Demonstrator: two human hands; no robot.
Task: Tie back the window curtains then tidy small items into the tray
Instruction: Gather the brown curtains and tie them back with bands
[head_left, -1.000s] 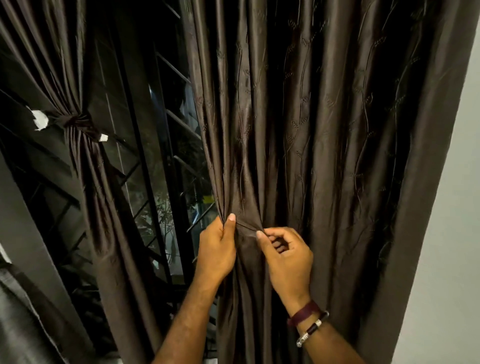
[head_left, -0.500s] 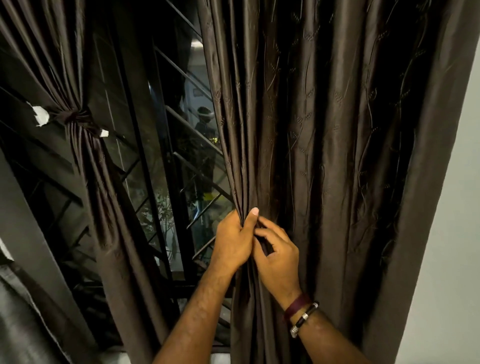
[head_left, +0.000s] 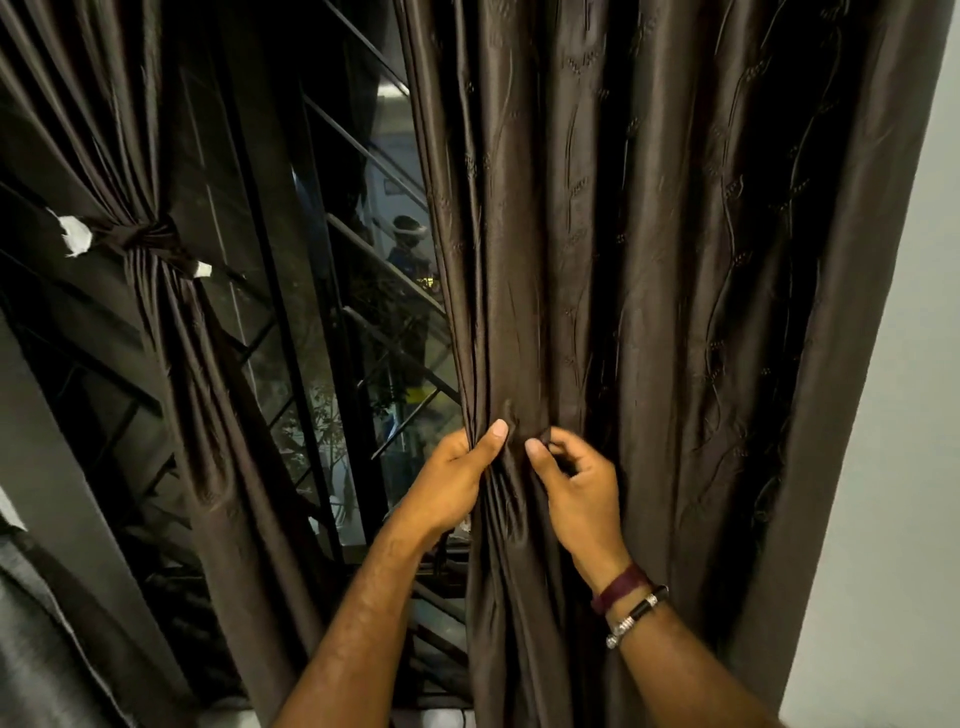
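A dark brown curtain (head_left: 649, 260) hangs loose on the right side of the window. My left hand (head_left: 452, 483) grips its inner edge, thumb pressed on the gathered folds. My right hand (head_left: 576, 483) is just to the right, fingers curled and pinching folds of the same curtain. The left curtain (head_left: 171, 364) is gathered and bound by a matching tieback (head_left: 148, 236) with white ends. No tray is in view.
Between the curtains a dark window (head_left: 332, 338) with a black metal grille (head_left: 395, 291) reflects the room. A pale wall (head_left: 893, 415) runs along the right edge. Grey fabric (head_left: 31, 649) lies at the lower left.
Both hands have drawn the right curtain's inner edge to the right, which uncovers more of the window. My right hand has shifted its pinch on the folds beside the left thumb.
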